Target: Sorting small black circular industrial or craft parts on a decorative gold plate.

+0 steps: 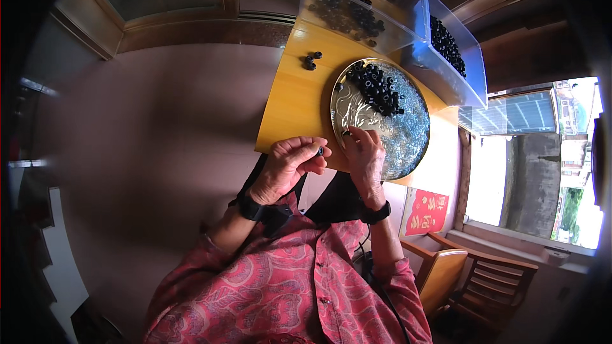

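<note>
The left hand [290, 169] is curled shut, its grip pinching one small black ring-shaped bead [320, 151] between thumb and forefinger, just off the near edge of the yellow wooden tabletop [293, 95]. The right hand [364, 153] lies palm-down on the near rim of the round silvery embossed metal tray [408, 140]; its fingers are bent toward the tray floor, and whether that grip holds a bead or is empty cannot be told, since the fingertips hide what is under them.

A heap of black ring beads [377, 87] sits in the far half of the tray, well apart from both hands. A few loose black beads [310, 60] lie on the bare tabletop to the left of the tray. Beyond stand two clear plastic bins: the left bin [357, 6] with a thin scatter of beads, the right bin [456, 48] more thickly filled.

The step in hand looks like picking and handling single beads from the tray. As a judgement, the next move calls for a fine fingertip pinch and a steady hold, because the bead is tiny and round and could easily slip and roll off the edge.
</note>
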Demonstrator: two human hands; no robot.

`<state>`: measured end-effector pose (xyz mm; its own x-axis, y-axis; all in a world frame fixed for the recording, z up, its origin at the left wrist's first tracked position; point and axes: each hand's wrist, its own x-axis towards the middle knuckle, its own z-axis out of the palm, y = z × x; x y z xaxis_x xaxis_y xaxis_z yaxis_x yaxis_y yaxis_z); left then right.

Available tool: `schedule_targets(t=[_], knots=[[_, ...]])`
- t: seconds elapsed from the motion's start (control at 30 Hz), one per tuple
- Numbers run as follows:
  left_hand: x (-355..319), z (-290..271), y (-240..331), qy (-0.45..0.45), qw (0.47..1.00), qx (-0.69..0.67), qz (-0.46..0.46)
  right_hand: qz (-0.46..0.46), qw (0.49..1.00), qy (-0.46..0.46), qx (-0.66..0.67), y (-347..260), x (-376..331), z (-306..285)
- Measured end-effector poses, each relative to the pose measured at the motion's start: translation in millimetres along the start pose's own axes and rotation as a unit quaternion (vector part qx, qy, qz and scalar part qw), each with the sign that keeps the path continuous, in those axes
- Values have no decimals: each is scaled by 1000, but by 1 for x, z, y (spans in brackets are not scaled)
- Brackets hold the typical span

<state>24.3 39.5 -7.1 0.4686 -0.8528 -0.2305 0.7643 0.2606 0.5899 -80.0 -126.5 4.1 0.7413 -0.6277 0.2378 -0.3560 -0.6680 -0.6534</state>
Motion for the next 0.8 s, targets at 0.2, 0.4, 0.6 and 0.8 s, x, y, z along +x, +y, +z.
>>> schedule_targets(t=[0.2,0.4,0.6,0.8], knots=[[3,9,5,16,1000,13,-18,-61,996,32,-53,-1,-1,0],[11,19,3,4,1000,24,-8,243,806,-19,539,-36,-10,-25],[18,37,5,-36,999,27,-8,242,731,-31,637,-25,-22,-28],[20,37,-2,-37,998,53,-6,243,734,-20,634,-26,-27,-32]])
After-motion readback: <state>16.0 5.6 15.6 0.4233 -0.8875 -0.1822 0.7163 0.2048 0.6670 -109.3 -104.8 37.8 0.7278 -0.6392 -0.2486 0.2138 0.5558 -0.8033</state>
